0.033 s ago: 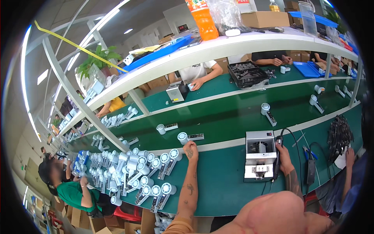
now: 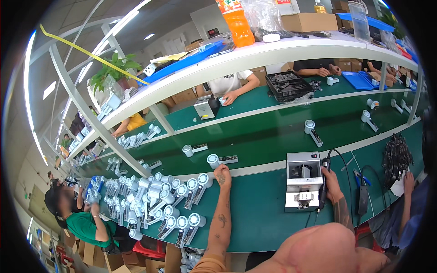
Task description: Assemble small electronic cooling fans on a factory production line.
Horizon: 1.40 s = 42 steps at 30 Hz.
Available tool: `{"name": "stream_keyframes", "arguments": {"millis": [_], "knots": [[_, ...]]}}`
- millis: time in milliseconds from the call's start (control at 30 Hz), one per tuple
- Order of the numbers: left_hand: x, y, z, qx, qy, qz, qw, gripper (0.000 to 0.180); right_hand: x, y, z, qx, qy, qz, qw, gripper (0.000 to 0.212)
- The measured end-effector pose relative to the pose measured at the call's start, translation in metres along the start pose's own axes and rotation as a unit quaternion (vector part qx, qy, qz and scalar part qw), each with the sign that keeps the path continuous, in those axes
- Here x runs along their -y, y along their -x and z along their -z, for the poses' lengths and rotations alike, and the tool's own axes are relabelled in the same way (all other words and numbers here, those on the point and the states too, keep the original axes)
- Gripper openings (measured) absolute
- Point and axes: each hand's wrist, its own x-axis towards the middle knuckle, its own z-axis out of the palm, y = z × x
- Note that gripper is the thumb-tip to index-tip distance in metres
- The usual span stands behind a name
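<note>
My left hand (image 2: 222, 174) is closed at the near edge of the green belt. It is right up against a pale blue device (image 2: 212, 160) with a round vented head and a circuit board showing in its handle. The fingertips are hidden, so whether they grip it I cannot tell. My right hand (image 2: 332, 182) is wrapped round a black electric screwdriver (image 2: 323, 186), held upright with its tip down and a cable at the top. Immediately left of the screwdriver stands a silver and black metal machine (image 2: 302, 179) on the green bench.
Many similar devices (image 2: 164, 195) crowd the bench at left; more lie along the belt (image 2: 268, 136). A black adapter (image 2: 362, 200), blue-handled pliers (image 2: 363, 178) and a dark cable bundle (image 2: 397, 159) lie right. A shelf (image 2: 291, 43) spans above. Co-workers sit around, one in green (image 2: 86, 225).
The devices on the belt have shifted very slightly left. The green-clad co-worker's hand has moved a little. My hands look almost unmoved.
</note>
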Motion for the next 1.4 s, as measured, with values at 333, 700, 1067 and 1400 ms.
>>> {"name": "stream_keyframes", "arguments": {"millis": [333,700,1067,1400], "knots": [[0.034,-0.007,0.005,-0.025,-0.085,-0.069,0.994,0.017,0.018,0.015,-0.015,0.035,-0.047,-0.042,0.997,0.019],[0.004,-0.004,-0.014,0.069,-0.091,-0.117,0.987,0.015,0.025,0.015,-0.01,0.066,-0.102,-0.052,0.991,0.017],[-0.14,-0.015,-0.204,0.38,-0.012,-0.352,0.855,0.024,0.029,0.018,-0.006,0.058,-0.152,-0.074,0.984,0.021],[-0.076,0.024,-0.355,0.21,-0.013,-0.182,0.96,0.083,0.022,0.004,-0.023,0.087,-0.177,-0.118,0.973,0.02]]}}
